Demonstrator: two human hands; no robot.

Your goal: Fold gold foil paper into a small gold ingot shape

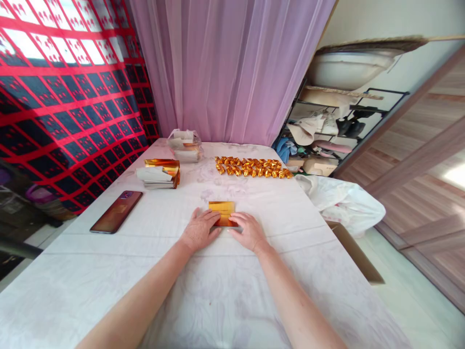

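A folded sheet of gold foil paper (222,209) lies flat on the white tablecloth (218,291) in the middle of the table. My left hand (199,231) presses its near left edge with the fingertips. My right hand (247,230) presses the near right edge the same way. Both hands rest palm down, fingers together on the paper. Beyond it, rows of small folded gold paper pieces (252,167) lie side by side.
A stack of gold and white sheets (160,173) sits at the left, a clear bag of paper (184,144) behind it. A dark phone (116,211) lies near the left edge. A white plastic bag (341,199) and a cardboard box (358,254) are off the right edge.
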